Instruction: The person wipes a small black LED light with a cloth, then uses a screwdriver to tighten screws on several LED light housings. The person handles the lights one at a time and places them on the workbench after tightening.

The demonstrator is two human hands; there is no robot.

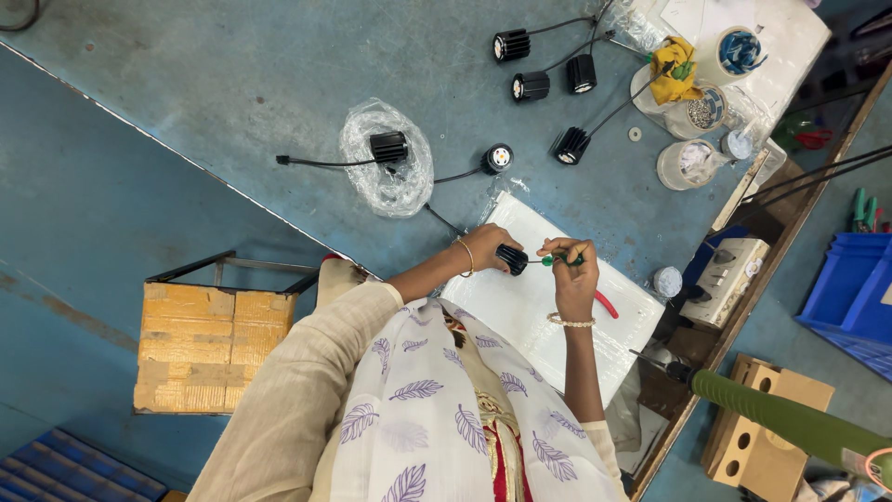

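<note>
While hands work over white sheet [520, 307] on desk [232, 84]:
L hand [485, 247] grips black lamp [512, 259], R hand [571, 270] pinches green screwdriver [556, 261]; 6 more lamps, 1 in clear bag [386, 172].

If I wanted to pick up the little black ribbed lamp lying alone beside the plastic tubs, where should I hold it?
Grip the black ribbed lamp across its finned round body, probably coming straight down from above. It lies on its side on the blue table, so both flanks look free. Avoid the thin black cable running from its upper-right end toward the plastic tubs.
</note>
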